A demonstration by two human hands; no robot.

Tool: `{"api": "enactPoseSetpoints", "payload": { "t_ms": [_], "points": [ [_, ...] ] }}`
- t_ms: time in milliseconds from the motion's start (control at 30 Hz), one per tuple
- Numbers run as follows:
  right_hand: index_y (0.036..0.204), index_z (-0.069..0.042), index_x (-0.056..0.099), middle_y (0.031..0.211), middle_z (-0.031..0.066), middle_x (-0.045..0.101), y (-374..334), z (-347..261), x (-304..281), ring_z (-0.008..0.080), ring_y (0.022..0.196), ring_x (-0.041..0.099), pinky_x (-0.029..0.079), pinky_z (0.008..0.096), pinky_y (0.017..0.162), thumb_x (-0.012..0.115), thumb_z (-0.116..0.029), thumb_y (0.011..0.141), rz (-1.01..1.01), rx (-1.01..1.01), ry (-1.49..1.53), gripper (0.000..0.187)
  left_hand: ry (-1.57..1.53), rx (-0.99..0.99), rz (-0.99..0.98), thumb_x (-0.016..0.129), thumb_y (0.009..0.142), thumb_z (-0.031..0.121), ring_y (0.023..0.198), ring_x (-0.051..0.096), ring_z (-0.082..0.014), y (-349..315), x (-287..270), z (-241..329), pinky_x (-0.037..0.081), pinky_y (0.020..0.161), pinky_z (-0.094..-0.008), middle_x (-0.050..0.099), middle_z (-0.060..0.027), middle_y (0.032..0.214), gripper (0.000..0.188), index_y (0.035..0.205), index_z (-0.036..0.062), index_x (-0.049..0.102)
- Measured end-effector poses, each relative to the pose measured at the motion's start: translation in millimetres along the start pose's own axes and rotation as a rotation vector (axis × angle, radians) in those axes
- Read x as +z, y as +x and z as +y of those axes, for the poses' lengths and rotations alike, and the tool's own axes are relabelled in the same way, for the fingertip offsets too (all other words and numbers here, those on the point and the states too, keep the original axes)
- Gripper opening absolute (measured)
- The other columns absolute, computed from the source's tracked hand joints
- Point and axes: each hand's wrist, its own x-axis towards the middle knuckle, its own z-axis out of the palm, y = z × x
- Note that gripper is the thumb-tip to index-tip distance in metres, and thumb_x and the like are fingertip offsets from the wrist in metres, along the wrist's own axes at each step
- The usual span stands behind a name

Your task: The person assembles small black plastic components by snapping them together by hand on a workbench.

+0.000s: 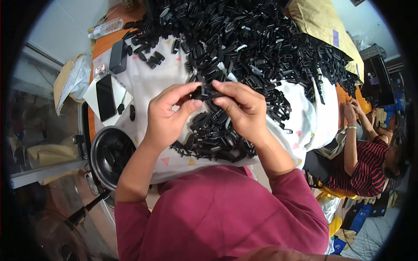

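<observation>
A small black plastic part is pinched between both hands above the cloth, its exact kind too small to make out. My left hand grips it with thumb and forefinger from the left. From the right, my right hand closes thumb and fingers on its other side. Just below and between the hands lies a cluster of similar black plastic parts. Behind them a large heap of the same black parts spreads across the table. My fingers hide some of the held part.
A white patterned cloth covers the table. At left are a black bowl holding black parts, a phone, a dark box and a plastic bottle. A yellowish sack lies far right. Another person sits at right.
</observation>
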Motion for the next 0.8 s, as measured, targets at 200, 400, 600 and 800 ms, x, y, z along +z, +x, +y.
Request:
{"api": "enactPoseSetpoints", "payload": {
  "t_ms": [200, 400, 600, 800],
  "points": [
    [0.100, 0.001, 0.061, 0.093, 0.0102, 0.061, -8.9, -16.0, -3.5, 0.0063, 0.057, 0.051, 0.040, 0.0160, 0.049, 0.063, -0.001, 0.075, 0.018, 0.261, 0.387, 0.024, 0.035, 0.062, -0.006, 0.064, 0.074, 0.001, 0.069, 0.054, -0.0100, -3.6, 0.8, 10.2, 0.044, 0.062, -0.0210, 0.060, -0.0071, 0.086, 0.026, 0.100, -0.0009, 0.059],
    [0.098, 0.001, 0.061, 0.089, 0.0111, 0.062, -3.9, -6.3, -6.6, 0.0143, 0.071, 0.057, 0.046, 0.0217, 0.061, 0.062, 0.001, 0.074, 0.066, -0.123, 0.043, 0.024, 0.142, 0.087, 0.015, 0.065, 0.073, 0.000, 0.069, 0.054, -0.0106, -0.1, -0.4, 11.8, 0.045, 0.064, -0.0216, 0.060, -0.0074, 0.086, 0.028, 0.100, -0.0016, 0.059],
    [0.096, 0.000, 0.062, 0.091, 0.0130, 0.061, -3.4, -5.5, -2.5, 0.0175, 0.080, 0.059, 0.047, 0.0245, 0.068, 0.063, 0.005, 0.071, 0.028, -0.120, -0.081, 0.026, 0.093, 0.073, -0.005, 0.065, 0.073, 0.002, 0.070, 0.054, -0.0104, -1.0, -0.4, 8.4, 0.045, 0.064, -0.0217, 0.061, -0.0074, 0.086, 0.029, 0.101, -0.0012, 0.059],
    [0.095, 0.001, 0.062, 0.091, 0.0144, 0.061, -0.9, -4.6, -10.9, 0.0177, 0.079, 0.059, 0.047, 0.0237, 0.065, 0.062, 0.003, 0.073, -0.079, -0.060, 0.066, 0.022, 0.356, 0.202, -0.078, 0.064, 0.071, -0.001, 0.066, 0.056, -0.0129, 2.7, -9.3, 18.4, 0.047, 0.059, -0.0230, 0.060, -0.0091, 0.086, 0.029, 0.099, 0.0018, 0.060]
  ]
}}
